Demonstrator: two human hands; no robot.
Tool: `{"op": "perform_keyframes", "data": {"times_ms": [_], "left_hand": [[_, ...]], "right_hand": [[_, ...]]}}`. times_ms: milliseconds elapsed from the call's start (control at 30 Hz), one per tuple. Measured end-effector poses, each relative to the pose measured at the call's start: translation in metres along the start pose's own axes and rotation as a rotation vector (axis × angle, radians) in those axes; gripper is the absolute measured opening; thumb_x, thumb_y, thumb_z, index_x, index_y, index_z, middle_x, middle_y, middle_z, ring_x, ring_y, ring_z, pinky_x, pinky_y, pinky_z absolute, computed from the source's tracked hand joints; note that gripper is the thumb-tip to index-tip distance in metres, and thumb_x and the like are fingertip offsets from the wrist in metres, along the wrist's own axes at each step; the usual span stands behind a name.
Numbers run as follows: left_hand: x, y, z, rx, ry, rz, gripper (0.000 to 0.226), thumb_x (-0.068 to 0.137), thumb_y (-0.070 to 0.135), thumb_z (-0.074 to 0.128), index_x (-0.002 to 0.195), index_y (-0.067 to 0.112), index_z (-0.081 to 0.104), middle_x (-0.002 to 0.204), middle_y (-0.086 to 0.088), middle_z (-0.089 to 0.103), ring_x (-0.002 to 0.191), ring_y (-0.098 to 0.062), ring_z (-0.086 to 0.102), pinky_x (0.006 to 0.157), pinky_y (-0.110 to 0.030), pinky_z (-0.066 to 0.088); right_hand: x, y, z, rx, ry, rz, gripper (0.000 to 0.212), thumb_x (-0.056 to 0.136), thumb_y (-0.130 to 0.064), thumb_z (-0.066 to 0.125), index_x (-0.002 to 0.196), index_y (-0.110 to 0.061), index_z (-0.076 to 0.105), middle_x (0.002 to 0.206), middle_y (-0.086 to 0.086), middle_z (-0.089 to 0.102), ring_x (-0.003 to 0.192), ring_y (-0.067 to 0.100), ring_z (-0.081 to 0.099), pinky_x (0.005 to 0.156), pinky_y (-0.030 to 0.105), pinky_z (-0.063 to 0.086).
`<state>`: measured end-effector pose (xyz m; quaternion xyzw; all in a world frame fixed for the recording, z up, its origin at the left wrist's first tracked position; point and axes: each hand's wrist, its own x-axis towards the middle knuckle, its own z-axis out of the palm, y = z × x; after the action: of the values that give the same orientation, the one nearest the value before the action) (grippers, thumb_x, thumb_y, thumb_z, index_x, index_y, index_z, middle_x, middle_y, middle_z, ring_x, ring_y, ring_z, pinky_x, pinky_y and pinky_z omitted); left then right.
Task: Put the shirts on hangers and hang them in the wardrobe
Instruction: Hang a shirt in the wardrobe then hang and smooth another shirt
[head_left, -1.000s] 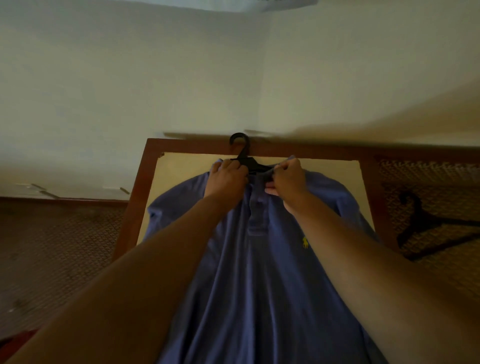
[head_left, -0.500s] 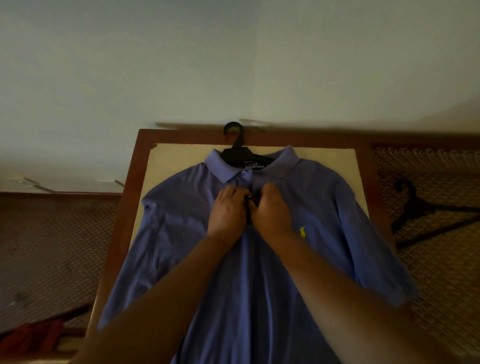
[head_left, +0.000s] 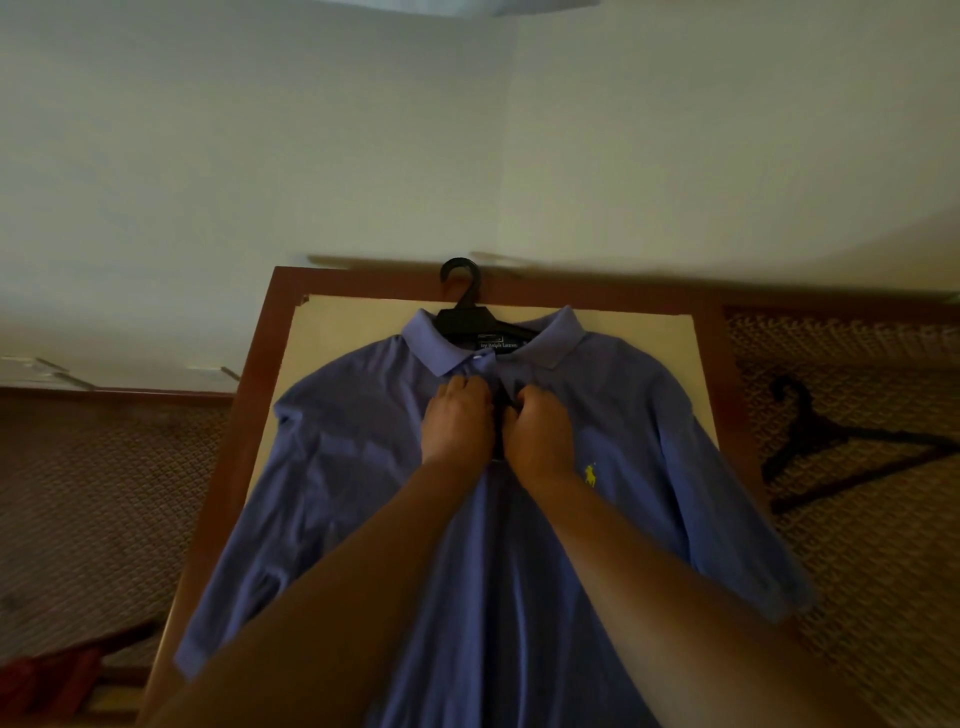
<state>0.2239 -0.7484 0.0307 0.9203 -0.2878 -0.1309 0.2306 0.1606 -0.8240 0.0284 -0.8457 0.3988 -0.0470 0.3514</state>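
Pale walls meet in a corner behind a wood-framed table with a cream top, set on a brown woven floor covering. Blue polo shirt lies front-up across the tabletop on a black hanger, hook pointing at the wall; left hand and right hand sit close together at the placket below the collar, fingers curled and pinching the fabric. A spare black hanger lies on the floor covering to the right, red cloth at lower left.
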Motion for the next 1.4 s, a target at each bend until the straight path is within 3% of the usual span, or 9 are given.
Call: {"op": "perform_keyframes", "data": {"times_ms": [133,200,300,433,633,800,967,1100,1400], "left_hand": [[-0.005,0.004,-0.002,-0.203,-0.029,-0.235,0.015,0.098,0.017,0.048,0.097,0.008,0.06,0.098,-0.006,0.062,0.078,-0.01,0.053,0.062,-0.017,0.037],[-0.009,0.007,-0.002,-0.305,0.001,-0.322,0.015,0.098,0.017,0.049,0.095,0.008,0.06,0.091,-0.006,0.063,0.072,-0.009,0.053,0.056,-0.015,0.037],[-0.01,0.009,-0.002,-0.418,0.017,-0.396,0.016,0.097,0.015,0.05,0.095,0.006,0.063,0.088,-0.005,0.064,0.075,-0.012,0.057,0.063,-0.02,0.044],[-0.008,0.012,-0.004,-0.483,0.015,-0.42,0.018,0.097,0.014,0.05,0.094,0.005,0.066,0.087,-0.007,0.067,0.077,-0.018,0.063,0.071,-0.03,0.054],[-0.003,0.009,-0.006,-0.516,-0.038,-0.479,0.02,0.097,0.015,0.05,0.091,0.007,0.067,0.081,-0.002,0.065,0.064,-0.008,0.057,0.05,-0.01,0.04],[-0.005,0.011,-0.007,-0.735,-0.046,-0.563,0.013,0.094,0.015,0.057,0.087,0.011,0.066,0.073,-0.003,0.065,0.065,-0.011,0.061,0.052,-0.016,0.048],[-0.004,0.011,-0.005,-0.746,-0.043,-0.553,0.014,0.094,0.015,0.057,0.084,0.011,0.066,0.072,-0.005,0.066,0.067,-0.015,0.062,0.061,-0.024,0.052],[-0.007,0.011,-0.006,-0.733,-0.055,-0.507,0.018,0.095,0.015,0.055,0.079,0.018,0.063,0.071,-0.004,0.065,0.065,-0.016,0.062,0.058,-0.024,0.052],[-0.009,0.008,-0.008,-0.835,-0.074,-0.513,0.019,0.095,0.015,0.056,0.077,0.019,0.062,0.072,-0.005,0.065,0.064,-0.014,0.06,0.059,-0.024,0.051]], "right_hand": [[-0.003,-0.002,-0.003,0.15,0.076,-0.002,0.034,0.092,-0.006,0.051,0.067,-0.023,0.036,0.064,-0.004,0.043,0.056,0.008,0.039,0.051,0.017,0.028],[-0.006,-0.001,-0.001,0.215,0.076,0.028,0.03,0.093,-0.005,0.05,0.068,-0.019,0.04,0.064,-0.003,0.044,0.058,0.009,0.041,0.056,0.02,0.033],[-0.008,-0.002,-0.001,0.289,0.075,0.044,0.019,0.094,-0.007,0.05,0.076,-0.01,0.05,0.068,0.0,0.048,0.063,0.014,0.046,0.057,0.023,0.036],[-0.008,-0.004,-0.003,0.342,0.066,0.038,0.014,0.094,-0.009,0.051,0.08,-0.011,0.052,0.07,-0.002,0.051,0.063,0.009,0.046,0.057,0.017,0.036],[-0.004,-0.004,-0.002,0.377,0.065,0.041,0.011,0.093,-0.012,0.055,0.083,-0.009,0.055,0.074,-0.002,0.053,0.068,0.011,0.05,0.059,0.014,0.037],[-0.003,-0.003,-0.001,0.376,0.024,0.058,0.01,0.091,-0.009,0.055,0.081,-0.009,0.056,0.073,0.001,0.054,0.064,0.01,0.05,0.057,0.019,0.038],[-0.001,-0.001,-0.002,0.359,0.013,0.068,0.017,0.092,-0.01,0.055,0.075,-0.006,0.056,0.065,0.002,0.052,0.06,0.013,0.048,0.052,0.018,0.036],[0.0,-0.003,0.001,0.365,0.038,0.095,0.009,0.093,-0.011,0.055,0.083,-0.01,0.056,0.073,-0.003,0.054,0.065,0.01,0.051,0.056,0.016,0.039],[-0.003,-0.005,0.004,0.344,0.073,0.103,0.012,0.092,-0.01,0.055,0.082,-0.008,0.061,0.073,-0.002,0.056,0.064,0.006,0.05,0.058,0.014,0.039]]}}
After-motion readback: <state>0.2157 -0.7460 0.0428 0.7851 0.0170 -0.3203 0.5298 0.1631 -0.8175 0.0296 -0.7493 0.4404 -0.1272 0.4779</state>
